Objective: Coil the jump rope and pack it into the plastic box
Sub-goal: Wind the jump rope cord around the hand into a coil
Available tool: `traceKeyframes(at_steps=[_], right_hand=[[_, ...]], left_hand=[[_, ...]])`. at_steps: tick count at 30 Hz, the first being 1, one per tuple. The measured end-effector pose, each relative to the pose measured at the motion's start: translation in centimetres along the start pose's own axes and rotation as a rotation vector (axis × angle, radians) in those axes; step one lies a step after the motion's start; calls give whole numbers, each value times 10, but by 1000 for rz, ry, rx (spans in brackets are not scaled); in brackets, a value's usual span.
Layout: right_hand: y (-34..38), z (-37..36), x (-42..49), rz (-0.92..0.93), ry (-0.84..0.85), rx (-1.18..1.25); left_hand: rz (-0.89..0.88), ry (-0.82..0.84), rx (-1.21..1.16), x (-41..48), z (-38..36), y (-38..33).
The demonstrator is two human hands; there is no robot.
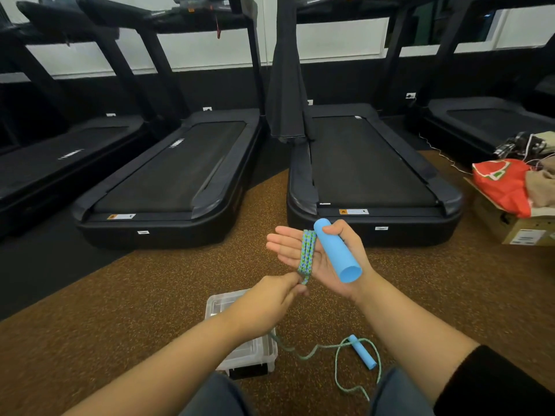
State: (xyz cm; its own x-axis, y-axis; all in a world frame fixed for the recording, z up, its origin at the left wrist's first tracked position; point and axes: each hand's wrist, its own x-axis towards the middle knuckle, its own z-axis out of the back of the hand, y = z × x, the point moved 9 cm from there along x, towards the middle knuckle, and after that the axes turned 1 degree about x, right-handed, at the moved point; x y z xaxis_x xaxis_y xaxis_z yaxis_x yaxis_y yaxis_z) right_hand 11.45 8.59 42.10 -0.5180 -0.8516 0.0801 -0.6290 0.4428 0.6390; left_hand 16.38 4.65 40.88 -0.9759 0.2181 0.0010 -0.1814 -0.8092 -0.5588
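Note:
My right hand (303, 250) is raised palm up, fingers straight, with its thumb clamping a light-blue foam handle (338, 250) against the palm. A green-and-blue braided jump rope (307, 255) is wound in a few turns across that palm. My left hand (270, 298) pinches the rope just below the palm. The slack rope (336, 360) trails over the floor to the second blue handle (362, 352). A clear plastic box (255, 352) with its lid on sits on the floor under my left forearm, partly hidden by it.
Black treadmills (372, 172) stand in a row ahead on a brown speckled floor (120, 295). A cardboard box (516, 226) with a red bag (504, 184) and clothes sits at the right. My knees in jeans are at the bottom edge.

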Motion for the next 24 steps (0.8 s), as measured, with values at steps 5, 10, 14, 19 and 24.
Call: traceKeyframes(at_steps=[5, 10, 14, 19, 24], right_hand=[[2, 9, 0, -6, -59, -37], [-4, 10, 0, -33, -53, -49], [-16, 13, 0, -95, -59, -97], [-29, 21, -9, -172, -95, -182], [-44, 22, -14, -257, -74, -158]], left_hand=[[-38, -9, 148, -6, 12, -6], [-45, 7, 282, -9, 20, -6], [-88, -1, 302, -10, 27, -13], [-83, 27, 170, -8, 42, -15], [-108, -24, 269, -8, 57, -15]])
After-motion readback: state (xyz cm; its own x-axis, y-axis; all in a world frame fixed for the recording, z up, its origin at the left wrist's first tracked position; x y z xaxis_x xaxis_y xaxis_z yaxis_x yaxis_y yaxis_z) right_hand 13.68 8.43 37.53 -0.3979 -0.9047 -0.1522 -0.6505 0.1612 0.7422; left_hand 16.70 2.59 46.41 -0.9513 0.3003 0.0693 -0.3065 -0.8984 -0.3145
